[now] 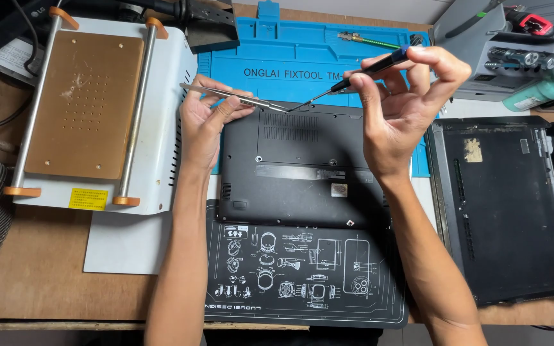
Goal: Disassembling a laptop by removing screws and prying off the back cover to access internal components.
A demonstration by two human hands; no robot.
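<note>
Pinched between thumb and fingers of the left hand [201, 122] is a pair of metal tweezers [232, 97], held flat with its tip pointing right. The right hand [397, 102] pinches a slim screwdriver [360, 72] — dark shaft, blue cap — slanting down to the left. Both tips meet just above the back edge of a black laptop [299, 166] lying bottom-up between the forearms.

One small pale square sticker [339, 189] sits low on that laptop's base, below a long narrow strip label [299, 173]. A second black laptop [504, 205], also bottom-up, lies to the right and carries one torn tan sticker [473, 149] near its top.

Two mats lie under the work: a blue one [277, 57] with black lettering across its upper part, and a black one [306, 272] printed with white line drawings of parts. At left stands a white heating plate [97, 109] with a brown perforated top, two metal rails and four orange end clips; one yellow rectangular label [88, 198] is stuck on its front lip. A teal bottle [540, 93] lies in a grey rack at top right.
</note>
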